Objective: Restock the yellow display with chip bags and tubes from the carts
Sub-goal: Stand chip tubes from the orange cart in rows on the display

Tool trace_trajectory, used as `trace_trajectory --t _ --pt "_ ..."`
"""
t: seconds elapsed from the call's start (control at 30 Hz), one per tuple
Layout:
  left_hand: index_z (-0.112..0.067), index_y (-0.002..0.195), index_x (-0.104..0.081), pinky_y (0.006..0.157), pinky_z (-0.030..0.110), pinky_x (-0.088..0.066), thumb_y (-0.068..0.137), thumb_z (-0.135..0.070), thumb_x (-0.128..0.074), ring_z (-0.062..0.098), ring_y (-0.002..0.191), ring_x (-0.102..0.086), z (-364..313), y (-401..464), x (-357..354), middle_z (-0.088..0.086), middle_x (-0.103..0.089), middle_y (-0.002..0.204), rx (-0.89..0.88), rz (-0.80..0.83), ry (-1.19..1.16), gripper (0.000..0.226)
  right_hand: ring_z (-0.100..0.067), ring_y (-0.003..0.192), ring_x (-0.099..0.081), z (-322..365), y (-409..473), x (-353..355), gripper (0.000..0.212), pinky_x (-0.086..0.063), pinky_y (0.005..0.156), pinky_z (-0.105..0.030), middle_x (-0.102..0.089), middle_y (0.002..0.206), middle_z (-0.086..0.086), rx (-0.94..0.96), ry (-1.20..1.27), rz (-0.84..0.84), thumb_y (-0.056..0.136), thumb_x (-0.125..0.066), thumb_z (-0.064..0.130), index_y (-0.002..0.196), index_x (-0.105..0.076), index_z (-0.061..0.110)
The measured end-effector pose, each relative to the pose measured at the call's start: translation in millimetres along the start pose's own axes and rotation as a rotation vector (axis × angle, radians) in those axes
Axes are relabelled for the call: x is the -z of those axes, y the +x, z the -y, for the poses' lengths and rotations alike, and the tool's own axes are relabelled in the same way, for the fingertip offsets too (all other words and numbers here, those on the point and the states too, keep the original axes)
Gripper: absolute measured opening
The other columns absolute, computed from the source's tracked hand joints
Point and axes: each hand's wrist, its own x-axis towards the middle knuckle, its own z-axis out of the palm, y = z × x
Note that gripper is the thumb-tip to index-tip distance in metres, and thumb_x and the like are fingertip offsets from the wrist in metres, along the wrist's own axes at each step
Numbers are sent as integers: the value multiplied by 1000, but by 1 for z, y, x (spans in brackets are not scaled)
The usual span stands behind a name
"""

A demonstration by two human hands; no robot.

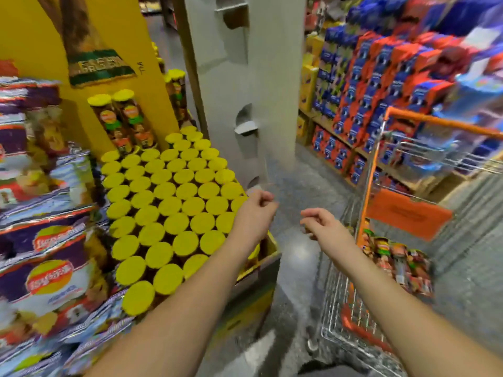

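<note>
At the yellow display (32, 36), tubes (174, 202) pack the tray. Both hands, left (257, 206) and right (319, 221), hang loosely curled, apparently empty; more tubes wait in the cart (351, 330).

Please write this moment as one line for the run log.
left hand: empty, over tubes | right hand: empty, near cart | cart: packs of tubes remain

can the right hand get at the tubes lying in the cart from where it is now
Probably yes. The right hand hangs empty just left of the cart, and the tubes lie uncovered in its open-topped basket, nothing between them. A short reach right and down should do it.
</note>
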Motion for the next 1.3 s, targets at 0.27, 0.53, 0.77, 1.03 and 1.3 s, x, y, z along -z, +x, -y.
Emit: trace_trajectory --t 0.27,0.53,0.77,1.03,1.3 --pt "-23 89 -61 72 30 -46 88 -24 -63 21 75 -60 -19 -10 -202 -1 -63 80 3 482 112 3 -14 74 -58 -133 -34 154 10 -40 58 -15 -67 89 5 -281 -60 -258 95 -57 19 97 -62 27" --pt "-19 78 -50 60 27 -42 90 -22 -58 21 68 -56 11 30 -381 12 -60 77 279 643 252 14 -26 84 -56 -268 3 256 15 -45 65 -21 -61 104 -14 -638 -35 -274 99 -50 16 106 -63 13" --pt "-6 104 -61 73 29 -46 89 -24 -54 34 97 -63 89 104 -487 17 -67 103 307 639 634 25 -19 55 -50 -366 66 306 14 -37 50 -26 -62 77 -13 -837 -27 -284 95 -55 13 92 -66 5" --pt "-5 126 -45 82 33 -51 86 -24 -59 32 106 -57 143 150 -548 15 -53 124 354 501 728 46 -35 110 -56 -445 135 326 35 -46 94 -40 -58 118 -16 -890 -185 -402 89 -51 14 123 -51 6" --pt "-11 117 -54 82 45 -55 66 -55 -58 32 93 -65 184 175 -574 12 -67 104 469 388 565 67 -40 124 -47 -507 170 318 70 -38 101 -45 -45 136 -21 -986 -213 -456 91 -59 31 148 -23 13"
